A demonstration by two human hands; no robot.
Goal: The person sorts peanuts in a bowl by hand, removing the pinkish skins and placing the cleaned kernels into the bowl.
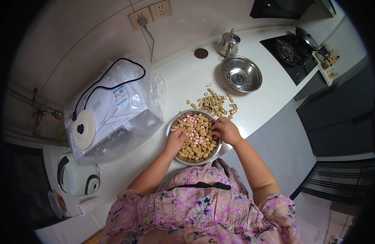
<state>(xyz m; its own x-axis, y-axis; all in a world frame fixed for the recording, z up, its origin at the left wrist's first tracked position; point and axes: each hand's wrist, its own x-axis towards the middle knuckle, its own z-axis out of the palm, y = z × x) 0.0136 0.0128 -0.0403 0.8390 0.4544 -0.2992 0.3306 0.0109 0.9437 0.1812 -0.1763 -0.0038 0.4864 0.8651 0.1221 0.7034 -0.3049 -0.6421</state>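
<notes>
A steel bowl (170,129) in front of me is filled with peanuts in their shells (199,149) and pink shelled kernels (192,122). My left hand (176,140) reaches over the bowl's left side with its fingers bent together at the peanuts. Over the right rim, my right hand (227,131) has thumb and fingers pinched close to the nuts. Whatever either hand holds is too small or hidden to make out. Just beyond the bowl lies a loose pile of broken peanut shells (215,104) on the white counter (177,87).
Past the shells stand a second steel bowl (241,74), a lidded steel pot (229,43) and a brown disc (201,53). A plastic-wrapped white appliance (114,105) fills the left, above a rice cooker (78,175). A gas hob (289,53) sits far right.
</notes>
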